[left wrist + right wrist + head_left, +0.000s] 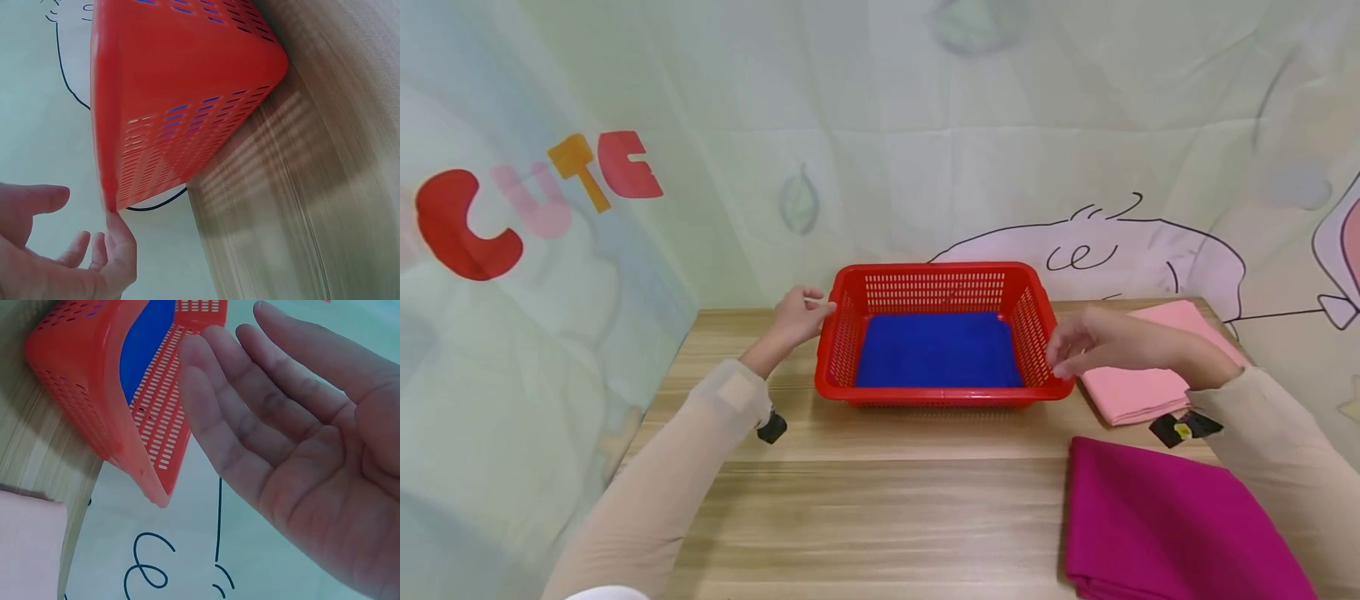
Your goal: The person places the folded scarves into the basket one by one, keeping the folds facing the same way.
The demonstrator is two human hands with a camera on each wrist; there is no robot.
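A red plastic basket [943,393] with slotted walls stands on the table, and a folded blue cloth [936,350] lies flat on its floor. At the basket's left rim is my left hand [801,318]; in the left wrist view its fingers are loosely bent beside the rim, the thumb apart, gripping nothing. My right hand [1101,340] hovers by the right rim. The right wrist view shows its palm [312,481] and loosely bent fingers with nothing held. Whether the fingertips touch the rim cannot be told.
A folded pink cloth [1138,387] lies right of the basket, partly behind the right hand. Nearer the front right is a folded magenta cloth [1172,525]. The wooden table [865,508] meets a printed curtain [880,192] at the back.
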